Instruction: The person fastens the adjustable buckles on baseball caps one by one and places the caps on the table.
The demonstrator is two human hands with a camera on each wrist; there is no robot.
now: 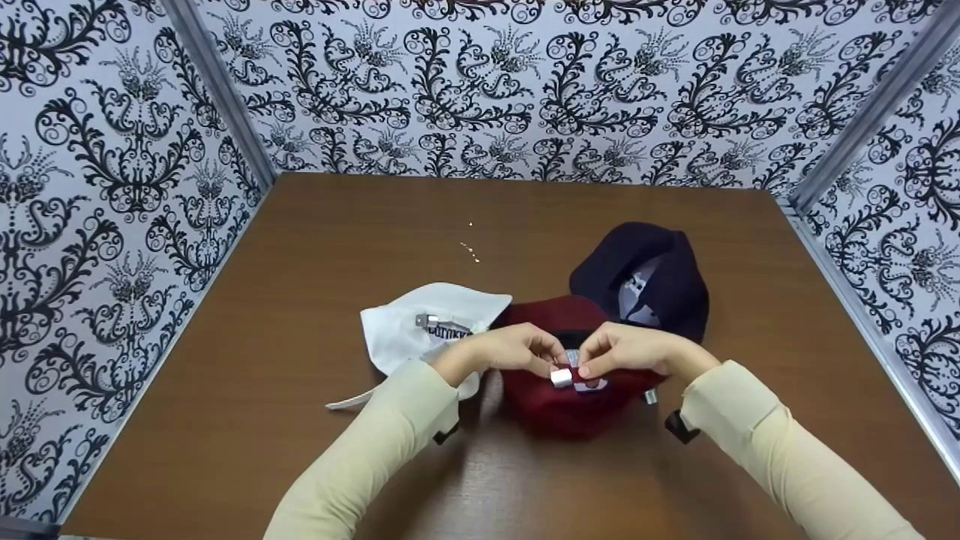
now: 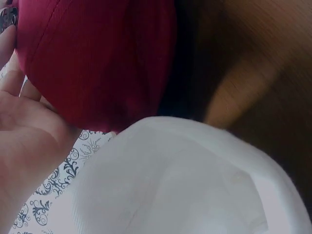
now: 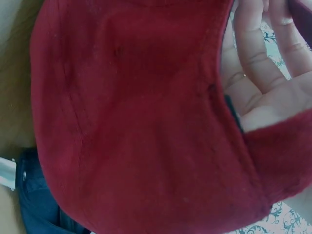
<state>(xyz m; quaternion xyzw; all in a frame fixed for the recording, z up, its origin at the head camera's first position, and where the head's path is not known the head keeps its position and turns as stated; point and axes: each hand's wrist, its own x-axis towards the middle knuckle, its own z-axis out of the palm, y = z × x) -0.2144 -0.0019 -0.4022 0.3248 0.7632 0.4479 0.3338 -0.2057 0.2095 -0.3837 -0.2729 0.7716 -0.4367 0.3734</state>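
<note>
A dark red cap [image 1: 551, 412] is between my two hands, its back opening and strap facing up. With thumb and fingers my left hand [image 1: 521, 349] pinches the strap's silver buckle [image 1: 561, 377]; that metal piece also shows at the edge of the left wrist view. My right hand [image 1: 634, 349] pinches the strap close beside the buckle. In the right wrist view the red strap [image 3: 282, 156] crosses in front of the right palm, and the fingers [image 3: 253, 53] reach behind the cap's edge.
A white cap [image 1: 397, 337] with dark lettering and a metal buckle [image 1: 426, 321] lies at the left, partly under my left wrist. Behind the red cap, to the right, is a navy cap [image 1: 622, 251]. Small bright specks [image 1: 470, 251] dot the brown table [image 1: 337, 232]. Patterned walls enclose it.
</note>
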